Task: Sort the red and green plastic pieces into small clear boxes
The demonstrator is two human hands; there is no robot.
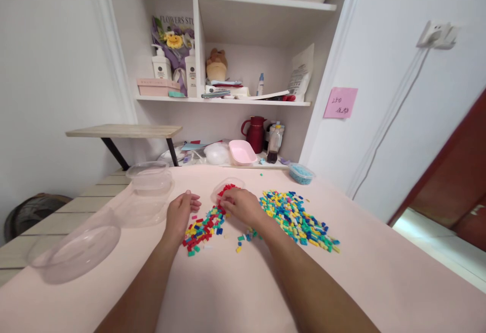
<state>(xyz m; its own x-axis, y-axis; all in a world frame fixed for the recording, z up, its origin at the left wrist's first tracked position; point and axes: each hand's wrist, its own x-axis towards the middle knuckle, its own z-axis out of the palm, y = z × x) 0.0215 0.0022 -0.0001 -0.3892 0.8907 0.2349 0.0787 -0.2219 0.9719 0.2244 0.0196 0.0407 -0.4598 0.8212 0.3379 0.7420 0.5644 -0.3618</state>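
Note:
Over the near edge of a clear plastic tub (pixel 240 181) holding small red toy bricks (pixel 229 188), my right hand (pixel 241 205) has its fingers drawn together and pointing down. Whatever its fingertips hold is too small to make out. My left hand (pixel 181 212) rests on its side left of a small mixed pile of toy bricks (pixel 205 230), fingers loosely curved and apart from the thumb, with nothing visible in it. Red, yellow, blue and green pieces make up that pile. A larger mixed pile of toy bricks (pixel 294 216) spreads to the right of my right hand.
Clear plastic containers and lids (pixel 81 249) lie along the table's left side. A tub of light-blue pieces (pixel 301 174) stands at the back right. Behind the table are a pink tray (pixel 243 153), a dark red jug (pixel 255 134) and a bottle (pixel 275 143).

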